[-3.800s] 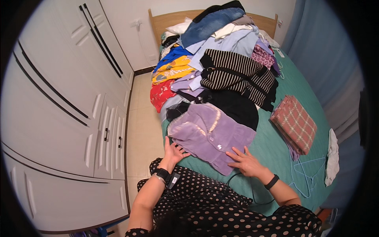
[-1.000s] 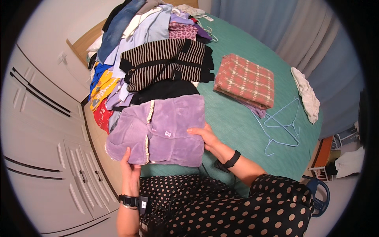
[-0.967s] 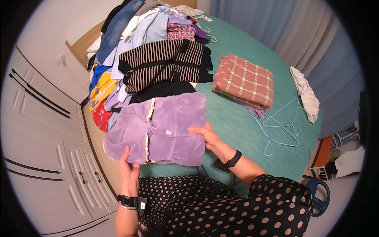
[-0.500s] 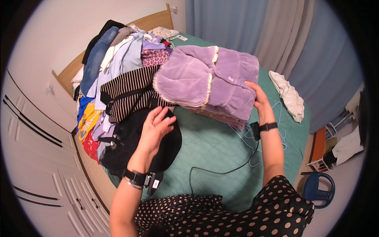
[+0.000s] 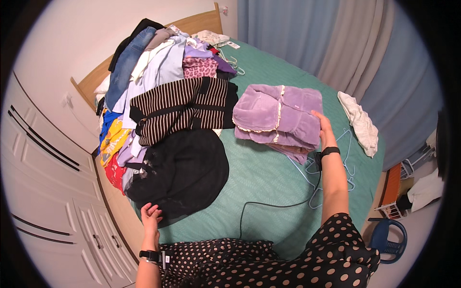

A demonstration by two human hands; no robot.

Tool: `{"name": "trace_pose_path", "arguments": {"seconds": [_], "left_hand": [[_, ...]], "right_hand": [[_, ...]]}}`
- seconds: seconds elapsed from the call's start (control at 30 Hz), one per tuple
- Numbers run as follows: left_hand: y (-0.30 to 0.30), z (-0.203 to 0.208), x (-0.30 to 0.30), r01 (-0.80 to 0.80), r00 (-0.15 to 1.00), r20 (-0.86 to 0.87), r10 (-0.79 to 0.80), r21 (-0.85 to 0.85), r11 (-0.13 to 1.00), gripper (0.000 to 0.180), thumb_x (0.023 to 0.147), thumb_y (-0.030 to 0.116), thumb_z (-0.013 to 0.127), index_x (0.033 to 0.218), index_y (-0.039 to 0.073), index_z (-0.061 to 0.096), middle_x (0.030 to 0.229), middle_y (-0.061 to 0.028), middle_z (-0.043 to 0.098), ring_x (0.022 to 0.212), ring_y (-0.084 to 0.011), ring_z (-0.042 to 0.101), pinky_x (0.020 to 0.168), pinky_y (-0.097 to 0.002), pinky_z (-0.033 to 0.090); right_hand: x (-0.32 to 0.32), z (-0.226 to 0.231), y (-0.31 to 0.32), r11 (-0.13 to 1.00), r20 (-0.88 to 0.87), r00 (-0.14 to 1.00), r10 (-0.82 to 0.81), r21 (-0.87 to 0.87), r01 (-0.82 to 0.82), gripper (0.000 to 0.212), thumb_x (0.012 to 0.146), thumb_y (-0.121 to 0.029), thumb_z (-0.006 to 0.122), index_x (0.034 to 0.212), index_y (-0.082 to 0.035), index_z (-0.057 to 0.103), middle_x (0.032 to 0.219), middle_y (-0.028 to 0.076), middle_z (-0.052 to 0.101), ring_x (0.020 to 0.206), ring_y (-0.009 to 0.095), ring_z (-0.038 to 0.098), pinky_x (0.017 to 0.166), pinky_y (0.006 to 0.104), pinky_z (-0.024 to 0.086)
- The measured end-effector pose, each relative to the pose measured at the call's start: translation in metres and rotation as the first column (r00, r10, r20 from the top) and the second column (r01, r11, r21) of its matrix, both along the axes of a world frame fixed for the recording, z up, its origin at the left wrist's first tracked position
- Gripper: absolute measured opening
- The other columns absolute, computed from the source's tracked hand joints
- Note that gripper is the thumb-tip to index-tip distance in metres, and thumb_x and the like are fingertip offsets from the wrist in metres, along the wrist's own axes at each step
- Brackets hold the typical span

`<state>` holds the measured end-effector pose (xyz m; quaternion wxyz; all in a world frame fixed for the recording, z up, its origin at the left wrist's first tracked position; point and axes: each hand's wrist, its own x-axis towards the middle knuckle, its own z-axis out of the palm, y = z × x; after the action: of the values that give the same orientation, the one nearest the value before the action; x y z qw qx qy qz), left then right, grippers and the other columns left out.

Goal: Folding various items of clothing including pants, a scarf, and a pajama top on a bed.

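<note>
A folded purple fleece garment (image 5: 302, 103) with cream ruffled trim lies on the bed, on top of a folded pinkish layer. At its right edge my right hand (image 5: 324, 126) grips it, fingers over the top and thumb hidden. My left hand (image 5: 151, 214) is empty with its fingers apart and slightly bent, beside the near left edge of a black sheer garment (image 5: 192, 168). Beyond that lies a black-and-cream striped knit garment (image 5: 180, 109), left of the purple one.
A heap of clothes covers the far left, with jeans (image 5: 128, 62) and a yellow garment (image 5: 114, 138). Light blue hangers (image 5: 349, 168) and a black cable (image 5: 273, 206) rest on the green bedspread (image 5: 259, 180). A white cloth (image 5: 359, 122) lies at the right edge.
The purple garment has come down onto the bed, slightly to the right, uncovering more of the striped knit. My left hand has moved away from it, toward the near left.
</note>
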<state>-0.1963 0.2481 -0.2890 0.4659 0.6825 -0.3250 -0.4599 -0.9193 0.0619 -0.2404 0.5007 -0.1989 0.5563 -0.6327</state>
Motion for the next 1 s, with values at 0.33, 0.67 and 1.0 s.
{"name": "trace_pose_path", "arguments": {"seconds": [0.33, 0.67, 1.0], "left_hand": [[0.033, -0.042, -0.001, 0.432, 0.485, 0.624, -0.613, 0.439, 0.788, 0.086, 0.079, 0.028, 0.068, 0.148, 0.029, 0.017, 0.157, -0.0032, -0.003, 0.142, -0.0387, -0.001, 0.097, -0.0764, 0.015], [0.039, -0.045, -0.002, 0.407, 0.402, 0.673, -0.621, 0.476, 0.78, 0.08, 0.086, 0.042, 0.059, 0.149, 0.032, 0.011, 0.156, -0.0002, -0.008, 0.142, -0.0345, -0.008, 0.101, -0.0737, 0.01], [0.035, -0.052, -0.003, 0.424, 0.374, 0.688, -0.621, 0.469, 0.775, 0.078, 0.088, 0.046, 0.055, 0.149, 0.032, 0.009, 0.156, -0.0001, -0.012, 0.142, -0.0342, -0.011, 0.099, -0.0754, 0.008]], "right_hand": [[0.01, 0.012, -0.008, 0.95, -0.965, 0.149, -0.217, -0.174, 0.259, 0.068, 0.08, -0.035, 0.066, 0.133, 0.0, 0.042, 0.131, 0.022, 0.048, 0.119, 0.037, 0.047, 0.101, 0.0429, 0.036], [0.132, 0.025, -0.012, 0.986, -0.911, -0.387, 0.145, 0.164, -0.016, 0.058, 0.093, -0.041, 0.045, 0.146, -0.025, 0.028, 0.152, 0.008, 0.023, 0.14, 0.034, 0.019, 0.107, 0.0627, 0.018], [0.092, 0.031, -0.052, 0.986, -0.998, 0.046, -0.041, -0.048, -0.16, 0.066, 0.085, -0.022, 0.062, 0.143, -0.012, 0.033, 0.145, 0.016, 0.036, 0.134, 0.031, 0.033, 0.11, 0.0376, 0.026]]}}
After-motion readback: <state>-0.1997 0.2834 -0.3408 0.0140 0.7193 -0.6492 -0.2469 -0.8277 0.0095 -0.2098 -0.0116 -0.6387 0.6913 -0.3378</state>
